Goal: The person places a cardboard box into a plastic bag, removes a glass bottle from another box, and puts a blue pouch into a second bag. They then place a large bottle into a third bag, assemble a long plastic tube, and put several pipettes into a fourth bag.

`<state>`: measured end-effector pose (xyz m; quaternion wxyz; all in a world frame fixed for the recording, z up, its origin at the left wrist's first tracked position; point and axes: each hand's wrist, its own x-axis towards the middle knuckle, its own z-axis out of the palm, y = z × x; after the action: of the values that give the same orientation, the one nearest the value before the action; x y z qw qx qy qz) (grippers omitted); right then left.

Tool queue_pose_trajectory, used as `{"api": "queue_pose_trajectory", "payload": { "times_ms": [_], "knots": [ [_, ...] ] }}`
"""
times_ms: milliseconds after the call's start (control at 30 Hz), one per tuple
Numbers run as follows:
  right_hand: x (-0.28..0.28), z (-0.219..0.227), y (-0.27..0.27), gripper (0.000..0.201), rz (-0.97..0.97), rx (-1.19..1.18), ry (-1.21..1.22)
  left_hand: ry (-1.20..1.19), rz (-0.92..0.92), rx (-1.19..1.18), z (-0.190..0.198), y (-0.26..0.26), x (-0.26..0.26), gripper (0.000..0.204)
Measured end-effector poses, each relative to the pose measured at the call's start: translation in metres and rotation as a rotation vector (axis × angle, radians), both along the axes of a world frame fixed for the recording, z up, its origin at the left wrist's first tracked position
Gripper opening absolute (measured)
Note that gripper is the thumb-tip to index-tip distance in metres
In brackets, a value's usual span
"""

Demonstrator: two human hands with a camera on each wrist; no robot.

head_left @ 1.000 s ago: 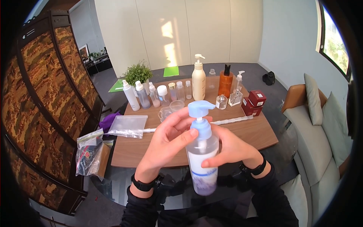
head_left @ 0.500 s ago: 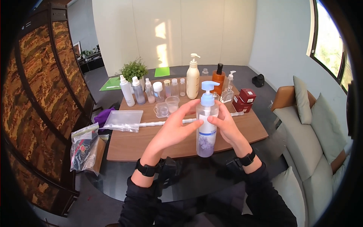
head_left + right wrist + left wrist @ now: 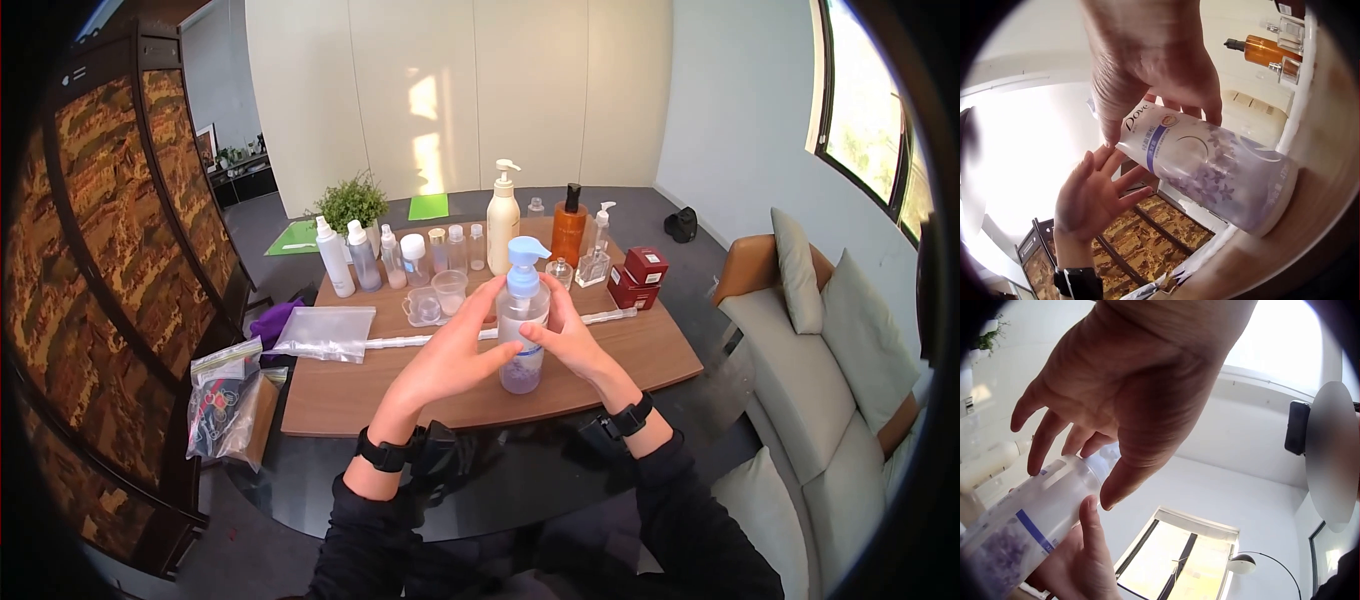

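Note:
A clear pump bottle [image 3: 520, 372] with a light blue pump and purple flower print is upright between the hands, low over the table's near part; whether its base touches the wood I cannot tell. The right hand [image 3: 577, 345] holds its upper body, thumb in front and fingers around the far side; the right wrist view shows this hand [image 3: 1154, 59] across the labelled bottle [image 3: 1210, 169]. The left hand [image 3: 450, 355] is at the bottle's other side, its fingers [image 3: 1125, 184] extended and spread. In the left wrist view the left hand's thumb [image 3: 1124, 481] is beside the bottle's shoulder.
Behind the hands on the wooden table [image 3: 350, 400] are small bottles, clear cups [image 3: 450, 290], a cream pump bottle [image 3: 503, 225], an amber bottle [image 3: 568, 232] and red boxes [image 3: 638, 275]. Plastic pouches [image 3: 325, 333] and a white strip [image 3: 400, 342] lie nearer; a potted plant [image 3: 350, 205] stands behind.
Both hands have carried the pump bottle away from the body and down towards the tabletop. The left fingers have moved off the pump collar to beside the bottle's upper body.

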<state>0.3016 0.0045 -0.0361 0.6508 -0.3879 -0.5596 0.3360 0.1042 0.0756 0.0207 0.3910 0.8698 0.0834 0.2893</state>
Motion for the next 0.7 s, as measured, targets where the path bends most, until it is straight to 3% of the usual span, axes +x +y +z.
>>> {"api": "queue_pose_trajectory", "payload": {
  "times_ms": [133, 333, 433, 700],
  "knots": [
    [-0.002, -0.009, 0.001, 0.094, -0.068, 0.015, -0.256, -0.011, 0.003, 0.023, -0.002, 0.003, -0.001, 0.082],
    [-0.009, -0.003, -0.005, 0.089, -0.041, -0.032, -0.140, -0.039, 0.036, 0.069, 0.000, -0.001, -0.002, 0.076],
    [-0.011, 0.001, -0.013, 0.086, 0.034, -0.112, -0.117, -0.093, 0.097, -0.004, 0.003, -0.002, -0.001, 0.070],
    [-0.016, -0.004, -0.027, 0.090, 0.146, -0.171, -0.058, -0.221, 0.030, -0.274, 0.004, -0.006, 0.002, 0.059]
  ]
}}
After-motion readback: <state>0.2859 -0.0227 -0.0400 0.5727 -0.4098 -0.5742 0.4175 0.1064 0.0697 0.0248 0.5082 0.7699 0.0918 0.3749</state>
